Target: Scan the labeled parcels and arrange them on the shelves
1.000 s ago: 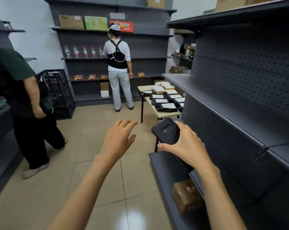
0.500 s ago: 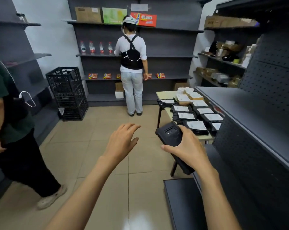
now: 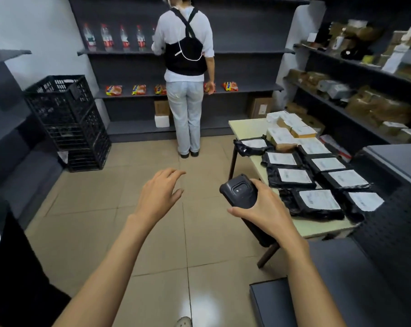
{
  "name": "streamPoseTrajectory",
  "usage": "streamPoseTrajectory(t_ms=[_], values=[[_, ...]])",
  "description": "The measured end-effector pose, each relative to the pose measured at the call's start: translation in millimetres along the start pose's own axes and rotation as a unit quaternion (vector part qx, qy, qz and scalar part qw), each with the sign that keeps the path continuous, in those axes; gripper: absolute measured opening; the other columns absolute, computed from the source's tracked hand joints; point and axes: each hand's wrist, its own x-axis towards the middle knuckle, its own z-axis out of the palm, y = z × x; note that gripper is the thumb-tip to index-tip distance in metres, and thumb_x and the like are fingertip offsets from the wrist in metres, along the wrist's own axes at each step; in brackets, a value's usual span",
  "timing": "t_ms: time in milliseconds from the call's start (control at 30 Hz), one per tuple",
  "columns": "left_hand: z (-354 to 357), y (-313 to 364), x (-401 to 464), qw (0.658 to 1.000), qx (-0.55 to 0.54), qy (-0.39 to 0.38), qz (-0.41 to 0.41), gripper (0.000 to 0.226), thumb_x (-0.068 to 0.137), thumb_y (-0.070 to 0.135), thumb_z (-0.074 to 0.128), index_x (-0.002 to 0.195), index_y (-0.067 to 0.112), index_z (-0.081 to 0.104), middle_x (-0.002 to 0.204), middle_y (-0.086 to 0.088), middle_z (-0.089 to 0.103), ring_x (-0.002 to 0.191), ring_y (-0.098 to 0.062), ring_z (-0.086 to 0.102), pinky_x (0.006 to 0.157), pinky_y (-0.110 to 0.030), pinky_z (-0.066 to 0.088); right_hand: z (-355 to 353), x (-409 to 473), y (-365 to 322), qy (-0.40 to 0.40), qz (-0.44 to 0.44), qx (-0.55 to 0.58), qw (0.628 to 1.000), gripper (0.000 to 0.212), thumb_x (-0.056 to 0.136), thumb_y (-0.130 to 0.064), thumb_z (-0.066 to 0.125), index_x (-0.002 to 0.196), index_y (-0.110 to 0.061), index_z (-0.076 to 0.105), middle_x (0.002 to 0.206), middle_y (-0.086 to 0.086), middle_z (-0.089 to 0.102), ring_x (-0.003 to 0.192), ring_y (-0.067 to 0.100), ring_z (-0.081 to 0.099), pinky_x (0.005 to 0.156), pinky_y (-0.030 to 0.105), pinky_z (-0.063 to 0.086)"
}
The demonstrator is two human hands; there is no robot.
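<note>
Now closer to surface point(image 3: 247, 128) than half a second ago. Right hand point(image 3: 268, 213) grip curled round black scanner point(image 3: 241, 193), just left of surface. Left hand point(image 3: 158, 197) loose, fingers spread, holding nothing. Labeled parcels point(image 3: 315, 201) flat on surface.

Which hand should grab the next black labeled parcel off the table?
Left. The left hand is open and holds nothing, while the right hand grips the black handheld scanner. The black plastic-wrapped parcels with white labels lie on the pale table, just beyond the right hand.
</note>
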Motion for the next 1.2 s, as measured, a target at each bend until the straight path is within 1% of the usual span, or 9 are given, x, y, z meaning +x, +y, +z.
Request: streamPoseTrajectory(t_ms=[100, 233, 367, 533, 667, 767, 933, 1067, 1200], values=[[14.7, -28.7, 62.6, 1.000, -0.010, -0.015, 0.015, 0.043, 0.092, 0.028, 0.064, 0.133, 0.022, 0.054, 0.127, 0.002, 0.058, 0.119, -0.022, 0.052, 0.082, -0.038, 0.049, 8.5, 54.7, -8.7, 0.015, 0.022, 0.001, 1.000, 0.091, 0.063, -0.060, 0.082, 0.140, -0.029, 0.045, 0.133, -0.007, 0.054, 0.121, 0.018, 0.054, 0.095, 0.042, 0.048], [53.6, -52.0, 168.5, 0.996, -0.027, -0.062, 0.057, 0.044, 0.093, 0.029, 0.062, 0.135, 0.024, 0.052, 0.130, 0.003, 0.055, 0.122, -0.021, 0.049, 0.085, -0.037, 0.047, 18.6, 142.3, -4.3, 0.029, 0.075, 0.011, 0.997, 0.087, 0.066, -0.058, 0.084, 0.138, -0.028, 0.046, 0.128, -0.007, 0.055, 0.119, 0.017, 0.053, 0.092, 0.037, 0.046], [104.3, -51.3, 249.9, 0.989, -0.038, -0.109, 0.097, 0.046, 0.093, 0.031, 0.061, 0.137, 0.023, 0.049, 0.131, 0.002, 0.054, 0.122, -0.021, 0.049, 0.086, -0.037, 0.047, 26.8, 215.1, 18.3, 0.032, 0.132, 0.011, 0.991, 0.087, 0.059, -0.064, 0.080, 0.133, -0.031, 0.048, 0.123, -0.009, 0.058, 0.114, 0.017, 0.057, 0.094, 0.046, 0.051], [171.5, -47.0, 355.0, 0.980, -0.045, -0.149, 0.127, 0.047, 0.092, 0.031, 0.062, 0.138, 0.024, 0.049, 0.133, 0.003, 0.053, 0.118, -0.023, 0.052, 0.086, -0.041, 0.051, 27.9, 315.5, 53.3, 0.043, 0.178, 0.019, 0.983, 0.082, 0.058, -0.066, 0.079, 0.127, -0.032, 0.050, 0.117, -0.009, 0.057, 0.108, 0.019, 0.059, 0.091, 0.047, 0.052], [211.5, -30.2, 454.2, 0.973, -0.040, -0.160, 0.161, 0.047, 0.093, 0.028, 0.060, 0.138, 0.025, 0.048, 0.133, 0.003, 0.052, 0.115, -0.023, 0.054, 0.080, -0.038, 0.048, 11.8, 404.6, 86.2, 0.058, 0.202, 0.022, 0.977, 0.084, 0.062, -0.062, 0.082, 0.132, -0.028, 0.048, 0.120, -0.008, 0.057, 0.113, 0.018, 0.058, 0.087, 0.042, 0.051], [236.1, -11.5, 526.4, 0.968, -0.048, -0.172, 0.176, 0.046, 0.094, 0.031, 0.060, 0.137, 0.026, 0.048, 0.132, 0.005, 0.052, 0.115, -0.023, 0.054, 0.083, -0.037, 0.048, -6.9, 464.2, 109.8, 0.074, 0.217, 0.030, 0.973, 0.083, 0.065, -0.059, 0.083, 0.134, -0.028, 0.047, 0.121, -0.008, 0.057, 0.112, 0.017, 0.058, 0.081, 0.036, 0.047], [285.0, 23.2, 619.5, 0.956, -0.075, -0.212, 0.188, 0.051, 0.093, 0.031, 0.060, 0.142, 0.028, 0.044, 0.141, 0.007, 0.047, 0.125, -0.021, 0.047, 0.087, -0.038, 0.045, -29.9, 532.1, 146.5, 0.089, 0.261, 0.035, 0.961, 0.090, 0.068, -0.058, 0.083, 0.140, -0.022, 0.044, 0.129, -0.003, 0.056, 0.117, 0.021, 0.056, 0.093, 0.043, 0.050], [338.7, 56.7, 680.1, 0.940, -0.092, -0.258, 0.205, 0.055, 0.092, 0.027, 0.060, 0.144, 0.026, 0.042, 0.144, 0.003, 0.044, 0.127, -0.023, 0.044, 0.093, -0.037, 0.043, -39.8, 571.7, 181.2, 0.094, 0.319, 0.023, 0.943, 0.090, 0.072, -0.057, 0.082, 0.144, -0.021, 0.041, 0.134, -0.001, 0.054, 0.118, 0.023, 0.057, 0.079, 0.034, 0.044], [394.3, 90.9, 728.9, 0.923, -0.088, -0.295, 0.231, 0.058, 0.093, 0.026, 0.058, 0.147, 0.024, 0.037, 0.147, 0.001, 0.041, 0.130, -0.025, 0.041, 0.095, -0.039, 0.043, -44.1, 608.0, 215.8, 0.092, 0.374, 0.018, 0.923, 0.096, 0.075, -0.057, 0.080, 0.151, -0.022, 0.032, 0.144, -0.001, 0.047, 0.126, 0.024, 0.053, 0.078, 0.032, 0.039]])
